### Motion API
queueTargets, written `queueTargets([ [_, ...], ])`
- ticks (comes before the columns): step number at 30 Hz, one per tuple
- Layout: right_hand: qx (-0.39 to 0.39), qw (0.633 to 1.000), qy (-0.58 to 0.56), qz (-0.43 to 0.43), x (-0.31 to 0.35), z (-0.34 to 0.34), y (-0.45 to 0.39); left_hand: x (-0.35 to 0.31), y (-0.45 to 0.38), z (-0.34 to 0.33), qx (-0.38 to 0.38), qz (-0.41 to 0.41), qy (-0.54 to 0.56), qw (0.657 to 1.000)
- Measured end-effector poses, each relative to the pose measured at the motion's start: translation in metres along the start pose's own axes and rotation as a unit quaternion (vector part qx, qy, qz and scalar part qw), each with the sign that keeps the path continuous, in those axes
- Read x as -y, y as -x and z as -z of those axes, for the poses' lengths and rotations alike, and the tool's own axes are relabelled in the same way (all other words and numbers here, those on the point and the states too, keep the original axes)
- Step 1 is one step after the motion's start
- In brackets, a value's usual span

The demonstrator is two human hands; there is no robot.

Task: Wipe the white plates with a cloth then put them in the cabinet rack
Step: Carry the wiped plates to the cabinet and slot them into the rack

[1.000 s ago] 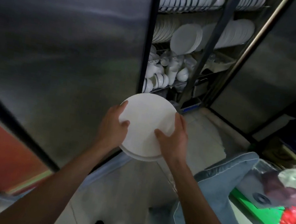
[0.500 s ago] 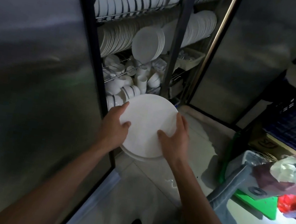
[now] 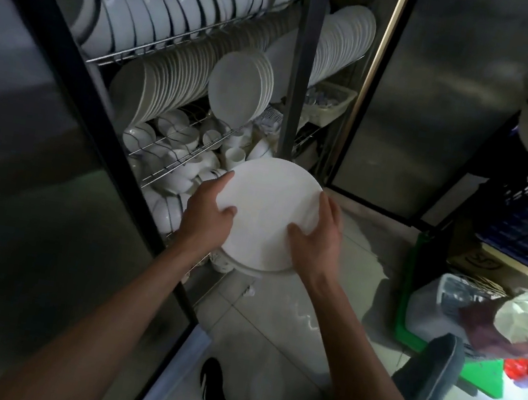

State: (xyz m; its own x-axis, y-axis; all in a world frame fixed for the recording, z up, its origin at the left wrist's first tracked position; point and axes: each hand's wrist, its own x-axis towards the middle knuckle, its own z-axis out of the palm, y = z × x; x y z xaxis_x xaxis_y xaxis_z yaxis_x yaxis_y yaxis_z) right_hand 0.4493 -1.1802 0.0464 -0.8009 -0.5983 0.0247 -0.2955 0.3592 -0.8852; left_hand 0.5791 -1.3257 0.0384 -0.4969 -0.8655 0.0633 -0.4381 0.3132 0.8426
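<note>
Head view: open cabinet rack (image 3: 162, 45) ahead, wire shelves packed with bowls (image 3: 169, 1), upright plates (image 3: 239, 87) and cups (image 3: 175, 137). Dark centre post (image 3: 299, 67) and crowded rows probably narrow any free slot. Below and in front, small stack of white plates (image 3: 267, 214) held over the floor (image 3: 266, 349). Likely stiff, weighty, glazed-slick, breakable; best taken at opposite rims. Left hand (image 3: 207, 218) and right hand (image 3: 321, 234) gripping either edge, thumbs pressed on top.
</note>
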Motion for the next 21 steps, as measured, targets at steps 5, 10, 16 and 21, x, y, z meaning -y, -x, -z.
queueTargets([
  [5, -0.011, 1.0, 0.006, -0.005, 0.012, -0.017, -0.051, -0.001, -0.058, -0.005, -0.003, -0.001, 0.013, 1.0],
  [10, -0.022, 1.0, 0.001, -0.023, 0.021, -0.035, -0.094, 0.001, -0.109, -0.007, -0.001, -0.008, 0.035, 0.999],
  [16, -0.036, 0.999, -0.002, -0.023, 0.031, -0.051, -0.139, 0.0, -0.161, -0.012, 0.006, -0.012, 0.05, 0.999],
  [21, -0.02, 1.0, 0.006, -0.011, 0.038, -0.066, -0.184, 0.006, -0.202, -0.016, -0.01, 0.002, 0.061, 0.998],
])
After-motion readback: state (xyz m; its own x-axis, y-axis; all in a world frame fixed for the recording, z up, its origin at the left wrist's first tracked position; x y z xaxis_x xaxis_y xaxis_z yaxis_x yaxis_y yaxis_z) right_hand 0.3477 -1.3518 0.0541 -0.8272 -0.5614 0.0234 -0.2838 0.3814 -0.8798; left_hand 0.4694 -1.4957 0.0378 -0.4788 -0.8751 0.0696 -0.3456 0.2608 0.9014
